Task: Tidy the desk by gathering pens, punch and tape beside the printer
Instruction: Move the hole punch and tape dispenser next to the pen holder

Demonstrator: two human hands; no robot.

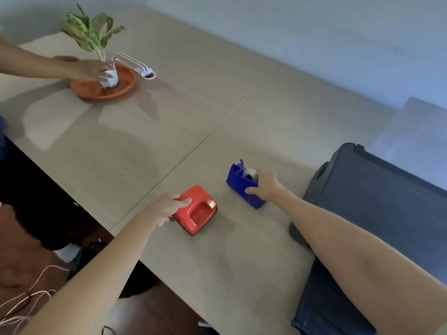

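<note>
A red hole punch [197, 210] rests on the beige desk [169, 131], in front of me at the middle. My left hand [167, 207] grips its near left end. To the right sits a blue tape dispenser [242, 182] holding a roll of tape. My right hand [264, 184] is closed over its near end, thumb on the side. The dark printer [377, 213] stands at the desk's right side, close to the dispenser. Several white pens [135, 64] lie far off at the back left, beside an orange plate.
Another person's hand [89, 70] holds a small white pot [110, 78] with a leafy plant [90, 30] on an orange plate [96, 89] at the back left. The desk's left edge drops to a dark floor with cables [29, 298] and shoes.
</note>
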